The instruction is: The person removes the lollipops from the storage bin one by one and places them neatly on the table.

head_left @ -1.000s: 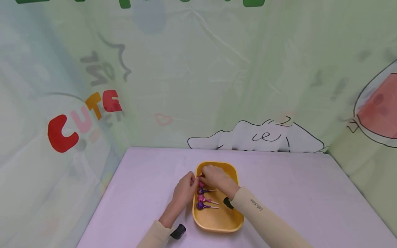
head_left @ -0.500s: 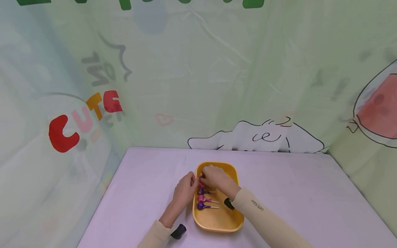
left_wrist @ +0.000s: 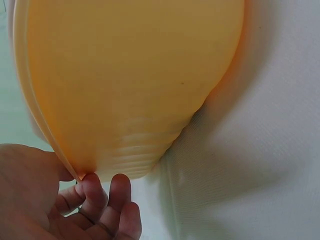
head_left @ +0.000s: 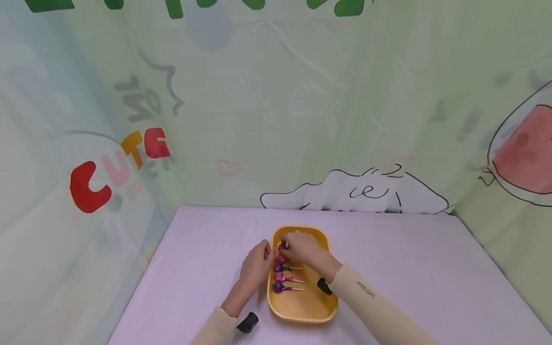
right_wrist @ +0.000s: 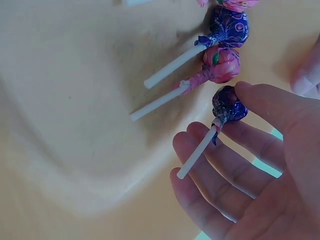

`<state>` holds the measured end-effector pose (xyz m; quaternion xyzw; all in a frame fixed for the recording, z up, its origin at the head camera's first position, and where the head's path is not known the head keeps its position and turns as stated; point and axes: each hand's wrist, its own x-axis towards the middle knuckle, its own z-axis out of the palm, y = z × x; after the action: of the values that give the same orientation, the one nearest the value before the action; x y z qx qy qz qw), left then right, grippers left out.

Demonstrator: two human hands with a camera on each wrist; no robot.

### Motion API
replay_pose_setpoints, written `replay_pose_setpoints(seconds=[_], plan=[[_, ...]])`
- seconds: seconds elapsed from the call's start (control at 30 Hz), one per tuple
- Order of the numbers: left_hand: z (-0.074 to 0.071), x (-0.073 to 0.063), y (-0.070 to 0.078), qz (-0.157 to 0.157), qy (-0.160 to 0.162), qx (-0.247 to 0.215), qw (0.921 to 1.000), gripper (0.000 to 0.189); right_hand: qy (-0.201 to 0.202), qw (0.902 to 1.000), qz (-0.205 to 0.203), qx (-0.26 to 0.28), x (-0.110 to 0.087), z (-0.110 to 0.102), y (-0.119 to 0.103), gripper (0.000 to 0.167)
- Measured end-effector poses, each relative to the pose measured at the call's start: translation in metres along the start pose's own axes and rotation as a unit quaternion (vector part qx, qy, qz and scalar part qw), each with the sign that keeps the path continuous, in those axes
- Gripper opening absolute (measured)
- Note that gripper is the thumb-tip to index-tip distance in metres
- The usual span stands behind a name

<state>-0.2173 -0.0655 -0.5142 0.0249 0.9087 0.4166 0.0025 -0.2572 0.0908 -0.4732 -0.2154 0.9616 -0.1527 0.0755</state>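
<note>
A yellow tray (head_left: pixel 302 310) stands on the table with a column of wrapped lollipops along its left side. My left hand (head_left: pixel 257 263) pinches the tray's left rim between thumb and fingers; in the left wrist view the tray's outer wall (left_wrist: pixel 135 90) fills much of the picture. Inside the far end, my right hand (head_left: pixel 304 247) holds a purple lollipop (right_wrist: pixel 229 104) by its wrapped head, thumb on one side and fingers behind. Its white stick lies over the fingers. Beside it are a pink lollipop (right_wrist: pixel 221 65) and another purple lollipop (right_wrist: pixel 230 26), sticks pointing right in the head view.
Nearest me in the tray lie a purple lollipop (head_left: pixel 278 287) and a pink lollipop (head_left: pixel 279 276). A pale cloth-covered table (head_left: pixel 409 268) extends around the tray. Printed curtains (head_left: pixel 258 105) hang behind and at both sides. Each wrist carries a black device (head_left: pixel 247 322).
My right hand and forearm have shifted slightly to the right, and the far purple lollipop's head shows more at the fingertips. The left hand keeps its place on the rim.
</note>
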Motion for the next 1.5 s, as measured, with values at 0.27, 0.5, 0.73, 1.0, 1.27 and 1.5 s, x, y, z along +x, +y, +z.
replay_pose_setpoints(seconds=[0.27, 0.5, 0.73, 1.0, 1.27, 1.5], plan=[[0.0, -0.001, 0.0, -0.003, 0.0, 0.006, 1.0, 0.021, 0.002, 1.0, -0.004, -0.001, -0.009, -0.006, 0.001, 0.02], [0.0, -0.001, 0.0, 0.004, 0.005, 0.01, 0.9999, 0.021, 0.003, 0.9999, -0.007, 0.008, -0.016, -0.012, 0.002, 0.018], [0.001, -0.001, 0.0, 0.007, 0.006, 0.01, 0.9999, 0.021, 0.001, 0.9997, -0.007, 0.022, -0.023, -0.022, 0.001, 0.019], [0.002, -0.001, 0.001, -0.004, 0.004, 0.008, 1.0, 0.02, 0.016, 0.9996, -0.01, 0.02, -0.031, -0.028, 0.006, 0.021], [0.002, -0.001, 0.0, -0.002, 0.011, 0.011, 0.9999, 0.021, 0.018, 0.9997, -0.003, 0.015, -0.038, -0.032, 0.011, 0.019], [0.003, -0.001, -0.001, -0.002, 0.011, 0.01, 0.9999, 0.021, 0.017, 0.9997, 0.001, 0.019, -0.044, -0.039, 0.015, 0.017]])
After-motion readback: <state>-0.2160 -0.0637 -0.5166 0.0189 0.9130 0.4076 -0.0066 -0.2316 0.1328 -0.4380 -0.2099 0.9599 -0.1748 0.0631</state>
